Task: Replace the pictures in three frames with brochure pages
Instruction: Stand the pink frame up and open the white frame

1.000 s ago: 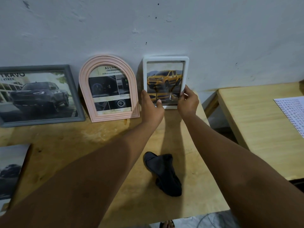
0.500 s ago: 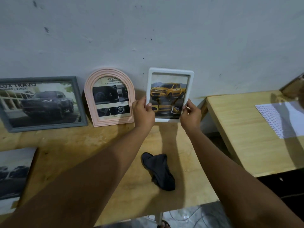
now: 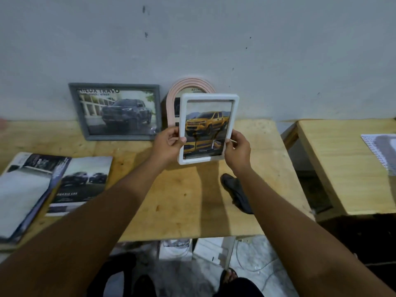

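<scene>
While fingers (image 3: 172, 136) pinch both side edges, the white frame (image 3: 207, 127) hangs between them.

The white frame (image 3: 209, 97) covered most of the pink arched frame (image 3: 191, 82), leaving only its arch top and left side in view. The right forearm (image 3: 278, 211) hid part of the black cloth (image 3: 230, 185). The left edge cut off the brochure stack (image 3: 25, 189), the right edge the printed sheet (image 3: 377, 146). The captions (image 3: 201, 150) under the yellow truck (image 3: 205, 123) were too small to read
</scene>
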